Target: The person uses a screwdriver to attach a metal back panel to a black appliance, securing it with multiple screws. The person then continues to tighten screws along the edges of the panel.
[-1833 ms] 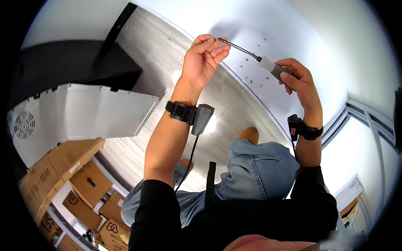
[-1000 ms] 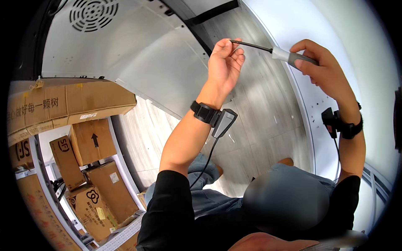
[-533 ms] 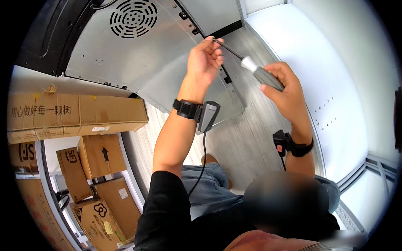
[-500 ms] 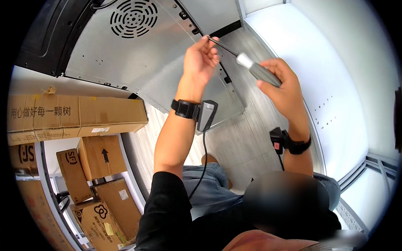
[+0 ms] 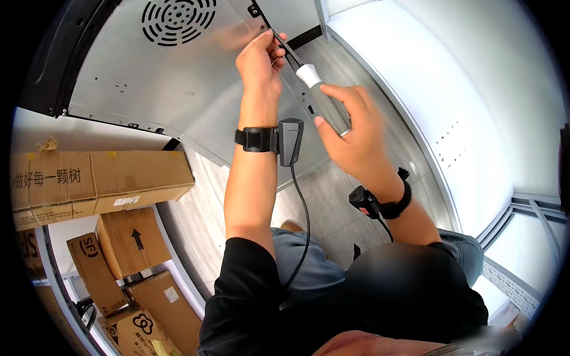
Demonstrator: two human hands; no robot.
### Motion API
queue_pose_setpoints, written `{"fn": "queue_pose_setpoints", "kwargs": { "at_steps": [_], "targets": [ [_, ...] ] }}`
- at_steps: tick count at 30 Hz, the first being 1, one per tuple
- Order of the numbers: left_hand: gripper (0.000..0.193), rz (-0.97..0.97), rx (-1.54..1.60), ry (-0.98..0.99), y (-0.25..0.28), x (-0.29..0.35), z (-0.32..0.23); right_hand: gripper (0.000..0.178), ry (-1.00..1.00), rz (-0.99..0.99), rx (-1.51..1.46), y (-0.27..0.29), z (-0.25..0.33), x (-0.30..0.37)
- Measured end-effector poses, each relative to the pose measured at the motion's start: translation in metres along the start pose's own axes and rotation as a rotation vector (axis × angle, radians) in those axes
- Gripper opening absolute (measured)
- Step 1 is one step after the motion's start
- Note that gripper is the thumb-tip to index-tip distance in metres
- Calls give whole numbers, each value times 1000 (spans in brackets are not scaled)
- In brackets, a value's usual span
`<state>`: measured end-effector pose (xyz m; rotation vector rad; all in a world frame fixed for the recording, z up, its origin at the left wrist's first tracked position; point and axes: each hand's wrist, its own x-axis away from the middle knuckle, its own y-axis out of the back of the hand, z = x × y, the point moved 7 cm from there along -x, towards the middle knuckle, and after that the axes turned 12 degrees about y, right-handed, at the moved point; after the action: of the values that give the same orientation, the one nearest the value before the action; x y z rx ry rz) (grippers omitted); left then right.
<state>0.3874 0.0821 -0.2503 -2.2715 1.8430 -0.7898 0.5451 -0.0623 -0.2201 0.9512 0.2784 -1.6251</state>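
Observation:
In my right hand [image 5: 356, 127] is a screwdriver [image 5: 330, 107] with a grey handle and a white collar. Its dark shaft slants up and left to the edge of a large metal panel [image 5: 178, 89]. My left hand [image 5: 261, 59] is beside the shaft's tip at that edge, thumb and fingers pinched together. What the left fingers hold, if anything, is hidden or too small to make out. The panel has a round slotted vent [image 5: 178, 16] and dark fittings along its edge.
A long cardboard box [image 5: 113, 178] lies at the left, above a shelf with several cartons [image 5: 133, 243]. At the right stands a white curved panel or shelf [image 5: 409, 77]. Cables run from the wrist-worn devices [image 5: 290, 142]. Grey wood-pattern floor [image 5: 323, 199] shows between.
Both hands and the screwdriver have shifted left and up in the view. The screwdriver stands steeper, its handle nearer my left hand. The whole scene has shifted somewhat as well.

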Motion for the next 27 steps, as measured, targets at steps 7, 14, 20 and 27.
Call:
{"fn": "queue_pose_setpoints", "kwargs": {
  "at_steps": [7, 14, 20, 27],
  "targets": [
    [9, -28, 56, -27, 4, 1, -7, 40, 12, -4, -59, -9, 2, -2],
    [9, -47, 109, -60, 6, -1, -3, 39, -11, 10, -96, -11, 1, -8],
    [9, -45, 99, -58, 5, 1, -4, 38, 29, -7, -54, -16, 7, -6],
    [9, 4, 80, -33, 5, -2, -3, 39, 36, 0, -16, -14, 7, -8]
  ]
}}
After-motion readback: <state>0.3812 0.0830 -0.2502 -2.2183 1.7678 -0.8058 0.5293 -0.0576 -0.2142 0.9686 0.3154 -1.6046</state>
